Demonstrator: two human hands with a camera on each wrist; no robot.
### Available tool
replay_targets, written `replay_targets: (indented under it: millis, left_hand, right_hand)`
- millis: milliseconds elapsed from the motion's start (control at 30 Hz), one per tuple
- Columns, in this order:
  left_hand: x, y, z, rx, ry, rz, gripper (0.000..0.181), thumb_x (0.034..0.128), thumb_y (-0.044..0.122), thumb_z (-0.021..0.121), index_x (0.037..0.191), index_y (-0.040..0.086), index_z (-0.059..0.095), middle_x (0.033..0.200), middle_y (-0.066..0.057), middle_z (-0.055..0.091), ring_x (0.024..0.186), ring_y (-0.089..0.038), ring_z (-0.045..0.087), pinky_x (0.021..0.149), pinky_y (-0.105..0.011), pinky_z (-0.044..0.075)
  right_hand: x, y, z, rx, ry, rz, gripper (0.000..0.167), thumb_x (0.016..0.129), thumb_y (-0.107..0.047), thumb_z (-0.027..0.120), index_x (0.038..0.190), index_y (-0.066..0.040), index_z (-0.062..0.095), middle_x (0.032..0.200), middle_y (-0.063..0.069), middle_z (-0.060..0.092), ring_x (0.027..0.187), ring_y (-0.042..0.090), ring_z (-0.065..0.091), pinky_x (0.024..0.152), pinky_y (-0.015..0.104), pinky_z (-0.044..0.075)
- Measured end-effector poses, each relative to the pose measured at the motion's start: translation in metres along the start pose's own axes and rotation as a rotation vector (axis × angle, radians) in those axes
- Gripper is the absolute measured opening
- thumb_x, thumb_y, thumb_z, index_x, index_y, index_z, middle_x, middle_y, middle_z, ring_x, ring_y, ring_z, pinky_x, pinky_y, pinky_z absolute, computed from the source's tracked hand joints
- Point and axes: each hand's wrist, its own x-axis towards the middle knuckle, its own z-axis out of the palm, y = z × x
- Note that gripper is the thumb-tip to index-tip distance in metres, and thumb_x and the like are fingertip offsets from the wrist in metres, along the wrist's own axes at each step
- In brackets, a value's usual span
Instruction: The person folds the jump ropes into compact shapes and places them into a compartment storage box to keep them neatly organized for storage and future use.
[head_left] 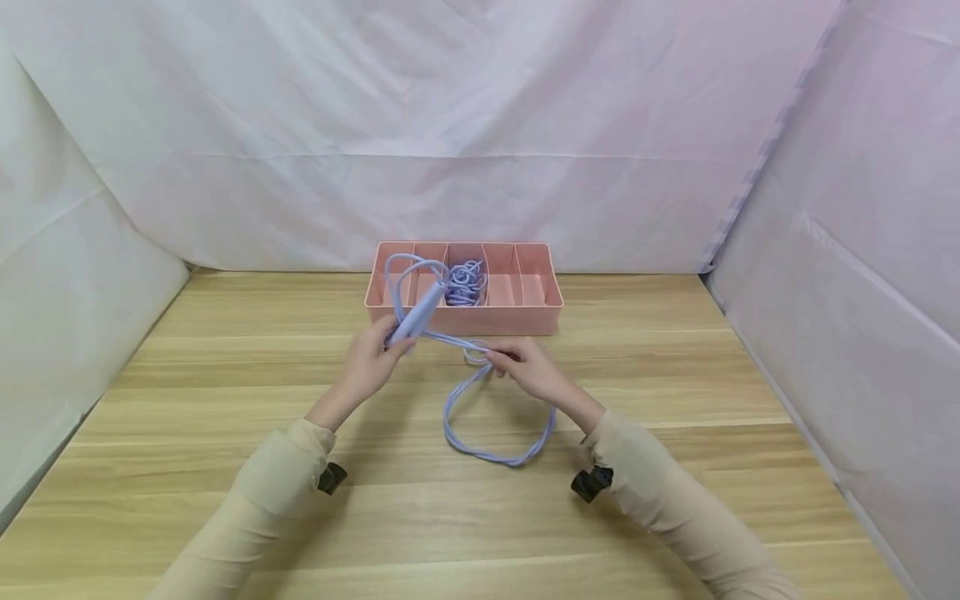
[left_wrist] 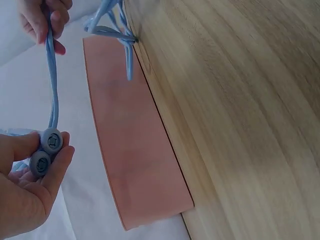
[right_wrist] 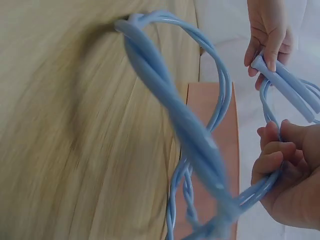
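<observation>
Two light-blue jump rope handles (head_left: 422,312) lie side by side in my left hand (head_left: 372,354), pinched between thumb and fingers; their round end caps (left_wrist: 52,140) show in the left wrist view. From them the doubled blue rope (head_left: 453,339) runs across to my right hand (head_left: 528,367), which grips it with curled fingers. Below the right hand the rope hangs in a twisted loop (right_wrist: 170,100). Another bend of rope arches above the handles, in front of the pink box (head_left: 461,321).
At the back of the wooden table (head_left: 420,517) stands the pink box, split into several compartments. A coiled blue rope (head_left: 465,283) lies in its middle compartment. White cloth (head_left: 465,192) hangs behind and along both sides.
</observation>
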Motion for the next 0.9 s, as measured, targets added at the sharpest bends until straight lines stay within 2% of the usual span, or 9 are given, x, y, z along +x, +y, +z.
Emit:
replay_targets:
  millis: [100, 200, 300, 400, 467, 567, 733, 900]
  left_hand:
    - [0.001, 0.001, 0.000, -0.025, 0.030, -0.018, 0.024, 0.0831, 0.000, 0.061, 0.104, -0.011, 0.056, 0.100, -0.028, 0.062, 0.083, -0.035, 0.063, 0.064, -0.036, 0.055]
    - [0.004, 0.004, 0.000, -0.033, 0.072, -0.049, 0.021, 0.0827, 0.000, 0.062, 0.099, -0.011, 0.057, 0.096, -0.027, 0.063, 0.076, -0.030, 0.063, 0.057, -0.027, 0.052]
    - [0.006, 0.009, -0.002, -0.024, 0.110, -0.112, 0.020, 0.0826, 0.001, 0.062, 0.097, -0.011, 0.058, 0.093, -0.025, 0.065, 0.064, -0.022, 0.058, 0.047, -0.019, 0.042]
    - [0.008, 0.014, -0.004, -0.009, 0.129, -0.168, 0.021, 0.0823, 0.002, 0.062, 0.099, -0.011, 0.059, 0.091, -0.025, 0.065, 0.053, -0.014, 0.049, 0.040, -0.017, 0.034]
    - [0.009, 0.018, -0.006, 0.010, 0.134, -0.186, 0.020, 0.0823, 0.002, 0.061, 0.097, -0.011, 0.060, 0.087, -0.024, 0.066, 0.048, -0.010, 0.045, 0.038, -0.017, 0.032]
    - [0.010, 0.024, -0.009, 0.024, 0.152, -0.201, 0.018, 0.0817, 0.004, 0.061, 0.094, -0.010, 0.061, 0.081, -0.022, 0.067, 0.045, -0.008, 0.041, 0.036, -0.017, 0.030]
    - [0.012, 0.037, -0.013, 0.081, 0.180, -0.167, 0.014, 0.0805, 0.006, 0.063, 0.088, -0.006, 0.062, 0.073, -0.018, 0.066, 0.048, -0.012, 0.044, 0.038, -0.021, 0.033]
    - [0.015, 0.052, -0.015, 0.292, 0.153, -0.085, 0.011, 0.0792, 0.008, 0.065, 0.083, -0.001, 0.060, 0.064, -0.012, 0.057, 0.052, -0.021, 0.047, 0.044, -0.028, 0.036]
  right_hand:
    - [-0.005, -0.001, -0.004, -0.040, 0.024, -0.014, 0.024, 0.094, -0.014, 0.049, 0.097, 0.001, 0.067, 0.070, 0.015, 0.060, 0.048, 0.009, 0.034, 0.043, 0.020, 0.028]
    - [-0.009, -0.002, -0.007, -0.115, 0.062, -0.062, 0.022, 0.093, -0.015, 0.051, 0.098, -0.002, 0.068, 0.068, 0.010, 0.058, 0.051, 0.009, 0.038, 0.045, 0.021, 0.033]
    - [-0.012, -0.005, -0.010, -0.230, 0.113, -0.165, 0.023, 0.090, -0.014, 0.055, 0.107, -0.003, 0.066, 0.067, 0.002, 0.054, 0.055, 0.008, 0.041, 0.047, 0.021, 0.037]
    - [-0.012, -0.010, -0.014, -0.347, 0.173, -0.297, 0.026, 0.088, -0.014, 0.059, 0.110, -0.002, 0.064, 0.066, -0.001, 0.051, 0.055, 0.008, 0.040, 0.048, 0.022, 0.037]
    - [-0.011, -0.015, -0.017, -0.401, 0.209, -0.376, 0.026, 0.086, -0.014, 0.061, 0.108, -0.001, 0.065, 0.068, -0.001, 0.055, 0.056, 0.007, 0.041, 0.049, 0.022, 0.037]
    - [-0.011, -0.020, -0.022, -0.465, 0.248, -0.446, 0.020, 0.085, -0.014, 0.062, 0.100, -0.002, 0.068, 0.069, -0.001, 0.059, 0.055, 0.006, 0.041, 0.049, 0.020, 0.036]
    - [-0.012, -0.027, -0.032, -0.496, 0.271, -0.525, 0.014, 0.084, -0.011, 0.063, 0.095, -0.004, 0.069, 0.071, 0.000, 0.061, 0.056, 0.006, 0.045, 0.048, 0.019, 0.039]
    - [-0.011, -0.043, -0.043, -0.565, 0.230, -0.619, 0.014, 0.083, -0.010, 0.065, 0.095, -0.005, 0.069, 0.083, 0.003, 0.068, 0.070, 0.013, 0.061, 0.058, 0.025, 0.050]
